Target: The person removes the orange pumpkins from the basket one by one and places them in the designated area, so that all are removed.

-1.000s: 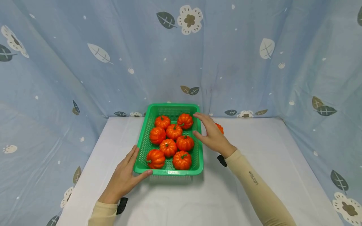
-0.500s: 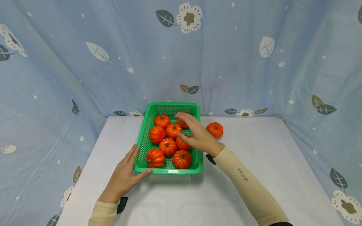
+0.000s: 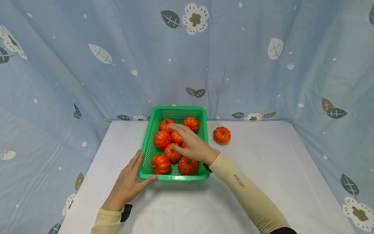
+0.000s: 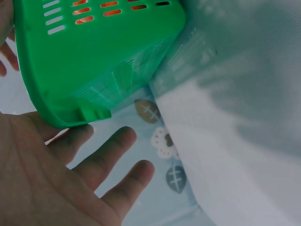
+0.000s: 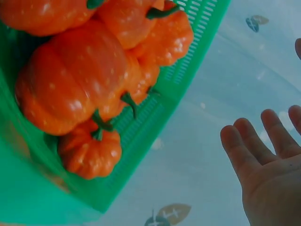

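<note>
Orange pumpkins [image 3: 160,164] sat in the green basket [image 3: 175,178] on a white table [image 3: 257,156]. Above them hung the right hand [image 3: 193,143] — spread wide, holding nothing; the left hand [image 3: 126,185], likewise spread, touched the basket's near-left corner. A lone pumpkin [image 3: 222,135] lay apart to the right.

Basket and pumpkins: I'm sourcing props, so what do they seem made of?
The basket looks like moulded plastic, slightly shiny, judging by its regular slots. The pumpkins look glossy, perhaps plastic or coated foam, given their highlights; the core is hidden.
</note>
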Motion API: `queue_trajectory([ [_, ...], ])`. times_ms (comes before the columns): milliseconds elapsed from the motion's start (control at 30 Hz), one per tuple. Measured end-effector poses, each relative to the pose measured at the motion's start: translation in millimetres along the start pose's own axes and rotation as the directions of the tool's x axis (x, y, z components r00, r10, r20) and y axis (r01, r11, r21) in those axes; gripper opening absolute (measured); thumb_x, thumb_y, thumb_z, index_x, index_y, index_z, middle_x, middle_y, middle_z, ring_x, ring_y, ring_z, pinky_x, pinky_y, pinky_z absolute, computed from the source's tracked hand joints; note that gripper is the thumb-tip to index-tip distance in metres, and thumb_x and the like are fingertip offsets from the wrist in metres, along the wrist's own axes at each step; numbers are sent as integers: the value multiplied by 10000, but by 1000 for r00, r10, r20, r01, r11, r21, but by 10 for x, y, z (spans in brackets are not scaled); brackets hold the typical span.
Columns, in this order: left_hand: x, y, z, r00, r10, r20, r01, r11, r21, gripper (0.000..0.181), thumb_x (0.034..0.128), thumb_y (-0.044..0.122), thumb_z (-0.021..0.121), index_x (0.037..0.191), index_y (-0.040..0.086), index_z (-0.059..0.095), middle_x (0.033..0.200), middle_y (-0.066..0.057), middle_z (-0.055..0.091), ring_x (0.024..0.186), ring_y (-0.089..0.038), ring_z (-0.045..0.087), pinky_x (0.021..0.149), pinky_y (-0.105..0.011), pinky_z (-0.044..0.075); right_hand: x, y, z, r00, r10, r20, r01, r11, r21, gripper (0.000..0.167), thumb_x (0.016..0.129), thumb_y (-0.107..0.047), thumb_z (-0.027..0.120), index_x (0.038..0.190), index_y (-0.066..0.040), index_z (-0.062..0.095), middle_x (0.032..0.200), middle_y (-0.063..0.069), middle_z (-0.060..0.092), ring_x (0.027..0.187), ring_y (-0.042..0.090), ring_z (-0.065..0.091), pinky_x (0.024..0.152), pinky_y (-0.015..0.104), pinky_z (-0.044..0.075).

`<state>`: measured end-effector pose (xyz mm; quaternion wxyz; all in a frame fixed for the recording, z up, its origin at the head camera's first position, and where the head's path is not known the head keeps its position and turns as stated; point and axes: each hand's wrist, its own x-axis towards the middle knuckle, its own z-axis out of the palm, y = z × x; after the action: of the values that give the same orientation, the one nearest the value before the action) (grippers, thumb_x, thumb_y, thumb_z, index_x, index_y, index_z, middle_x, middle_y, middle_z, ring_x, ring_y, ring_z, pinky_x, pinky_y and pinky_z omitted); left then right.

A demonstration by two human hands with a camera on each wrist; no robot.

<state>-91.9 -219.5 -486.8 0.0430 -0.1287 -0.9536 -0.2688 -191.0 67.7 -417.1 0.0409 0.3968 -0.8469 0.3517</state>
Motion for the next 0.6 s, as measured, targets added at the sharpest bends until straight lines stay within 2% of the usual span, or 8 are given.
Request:
queue_trajectory([
  [167, 7, -8, -4, 1000, 0, 2, 0, 1000, 5, 1069, 865, 632, 711, 1620, 62, 214, 1689, -53, 146, 1446, -441, 329, 1090, -641, 353, 50, 0, 107, 997, 25, 75, -25, 1000, -1, 681, 992, -278, 667, 1574, -159, 333, 1573, 26, 376, 1438, 174, 349, 1146, 375, 373],
  [333, 16, -12, -17, 1000, 2, -8, -2, 1000, 5, 1061, 868, 624, 713, 1620, 63, 218, 1686, -64, 158, 1437, -447, 342, 1082, -646, 359, 120, 7, 222, 988, 11, 152, -13, 1000, 11, 710, 986, -274, 679, 1586, -156, 317, 1590, 4, 357, 1445, 178, 347, 1142, 378, 379],
  [600, -9, -3, 8, 1000, -8, -2, 8, 1000, 6, 1052, 873, 644, 693, 1626, 88, 213, 1685, -53, 162, 1423, -448, 362, 1065, -649, 375, 136, -6, 431, 958, 16, 285, -8, 1000, -30, 759, 924, -201, 774, 1560, -121, 368, 1575, 10, 395, 1425, 187, 384, 1122, 294, 389],
])
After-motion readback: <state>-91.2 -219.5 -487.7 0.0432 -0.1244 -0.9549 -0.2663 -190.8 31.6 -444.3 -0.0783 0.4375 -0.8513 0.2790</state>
